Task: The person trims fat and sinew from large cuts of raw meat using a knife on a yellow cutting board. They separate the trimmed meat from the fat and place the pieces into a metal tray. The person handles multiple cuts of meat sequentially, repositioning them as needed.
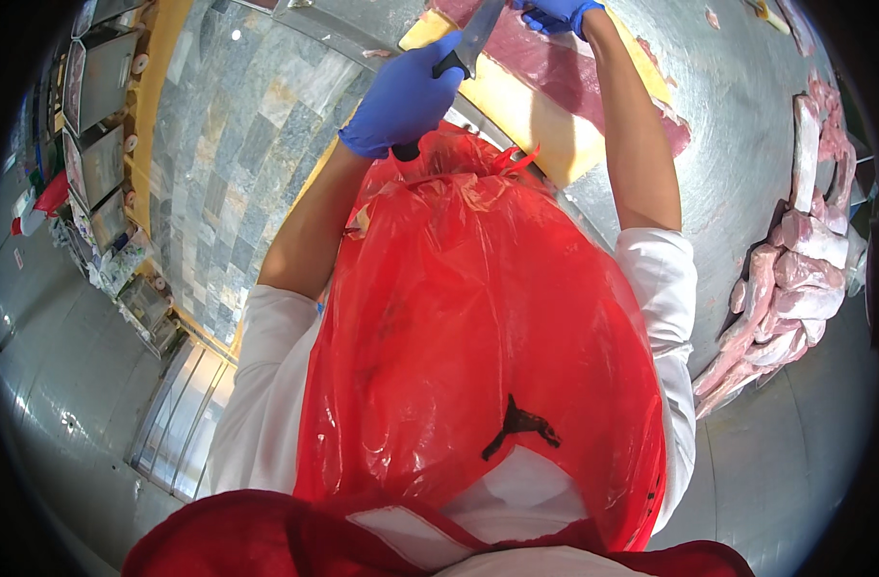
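My left hand, in a blue glove, is closed on the black handle of a knife, whose blade points up toward the top edge. My right hand, also blue-gloved, has curled fingers at that edge, close to the blade; what it may hold is hidden. Beneath both lies a long slab of pink meat on a yellow cutting board. A red plastic apron covers my front, below the board.
The steel worktable extends to the right, with several pale pink meat pieces piled along its far right. At left are a grey tiled floor and a row of steel trolleys or stands on wheels.
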### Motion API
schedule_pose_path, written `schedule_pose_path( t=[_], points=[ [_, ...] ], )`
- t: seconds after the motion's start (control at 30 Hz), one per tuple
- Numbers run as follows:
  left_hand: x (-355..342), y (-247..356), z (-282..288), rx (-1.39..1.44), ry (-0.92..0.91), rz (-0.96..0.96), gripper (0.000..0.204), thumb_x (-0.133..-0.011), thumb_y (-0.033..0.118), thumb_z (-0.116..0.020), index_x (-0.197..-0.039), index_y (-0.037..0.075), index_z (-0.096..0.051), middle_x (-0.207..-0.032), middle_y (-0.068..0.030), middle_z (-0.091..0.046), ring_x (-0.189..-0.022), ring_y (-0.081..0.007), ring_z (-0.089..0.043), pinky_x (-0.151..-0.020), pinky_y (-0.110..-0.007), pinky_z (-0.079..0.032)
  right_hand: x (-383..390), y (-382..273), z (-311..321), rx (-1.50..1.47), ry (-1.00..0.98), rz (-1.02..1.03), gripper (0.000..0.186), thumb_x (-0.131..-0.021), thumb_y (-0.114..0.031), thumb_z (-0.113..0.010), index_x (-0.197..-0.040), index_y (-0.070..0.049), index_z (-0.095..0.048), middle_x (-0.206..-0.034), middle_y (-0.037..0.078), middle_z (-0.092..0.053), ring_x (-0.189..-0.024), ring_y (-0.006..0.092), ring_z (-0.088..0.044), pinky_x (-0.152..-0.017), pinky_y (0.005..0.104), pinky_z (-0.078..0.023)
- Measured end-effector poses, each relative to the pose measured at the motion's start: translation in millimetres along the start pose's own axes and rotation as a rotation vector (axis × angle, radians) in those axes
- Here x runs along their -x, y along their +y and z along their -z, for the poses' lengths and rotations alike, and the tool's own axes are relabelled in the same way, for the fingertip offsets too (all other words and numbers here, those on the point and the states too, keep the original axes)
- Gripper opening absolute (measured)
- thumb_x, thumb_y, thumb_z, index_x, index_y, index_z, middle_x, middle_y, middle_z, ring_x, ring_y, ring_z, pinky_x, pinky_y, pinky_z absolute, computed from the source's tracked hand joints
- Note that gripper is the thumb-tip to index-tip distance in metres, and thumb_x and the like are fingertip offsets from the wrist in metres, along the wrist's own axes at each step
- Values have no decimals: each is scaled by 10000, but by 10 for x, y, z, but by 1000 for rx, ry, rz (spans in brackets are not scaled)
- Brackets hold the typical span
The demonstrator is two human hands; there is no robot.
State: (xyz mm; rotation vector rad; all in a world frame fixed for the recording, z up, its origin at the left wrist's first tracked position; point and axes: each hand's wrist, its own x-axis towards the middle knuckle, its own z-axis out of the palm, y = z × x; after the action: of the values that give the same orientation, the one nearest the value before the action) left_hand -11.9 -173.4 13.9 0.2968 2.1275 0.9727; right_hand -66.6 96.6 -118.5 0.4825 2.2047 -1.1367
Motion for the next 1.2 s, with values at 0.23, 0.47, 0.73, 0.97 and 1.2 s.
schedule_pose_path(
  t=[0.23, 0.47, 0.73, 0.97, 1.2],
  points=[
    [-128, 37, -74, -219, 42, -130, 491, -950, 206, -540, -1431, 108, -564, -650, -93, -611, -549, -192, -608, -563, -351, -511, -487, 627, -146, 317, 38, 412, 345, -898, -329, -637, -729, -47, -741, -622, 73, -642, -552, 150, -565, -516, 342, -462],
    [-365, -112, -222, -370, 117, -277, 474, -929, 173, -546, -1395, 93, -577, -746, -223, -654, -611, -373, -648, -622, -452, -524, -54, 189, -152, -319, 49, -6, 328, -893, -298, -681, -690, -46, -729, -538, 51, -570, -472, 141, -522, -433, 330, -395],
    [-164, -29, -215, -336, 80, -290, 409, -917, 146, -553, -1303, 24, -608, -667, -219, -615, -584, -377, -626, -592, -450, -513, 53, 172, -133, -514, 58, -80, 325, -848, -256, -751, -601, -59, -674, -528, 48, -562, -434, 123, -473, -397, 315, -346],
    [-309, -49, -371, -355, 159, -439, 346, -908, 137, -560, -1227, 19, -626, -664, -218, -618, -572, -386, -612, -571, -458, -499, -3, 297, -90, -506, 184, -70, 332, -850, -267, -730, -612, -41, -678, -551, 61, -594, -483, 148, -533, -441, 326, -410],
    [-240, 118, -427, -254, 105, -348, 302, -919, 141, -559, -1179, 11, -637, -677, -187, -627, -545, -309, -630, -557, -419, -509, -35, 537, -12, 238, 314, 370, 321, -856, -282, -673, -655, -35, -706, -607, 88, -660, -536, 181, -602, -510, 371, -481]
  ],
)
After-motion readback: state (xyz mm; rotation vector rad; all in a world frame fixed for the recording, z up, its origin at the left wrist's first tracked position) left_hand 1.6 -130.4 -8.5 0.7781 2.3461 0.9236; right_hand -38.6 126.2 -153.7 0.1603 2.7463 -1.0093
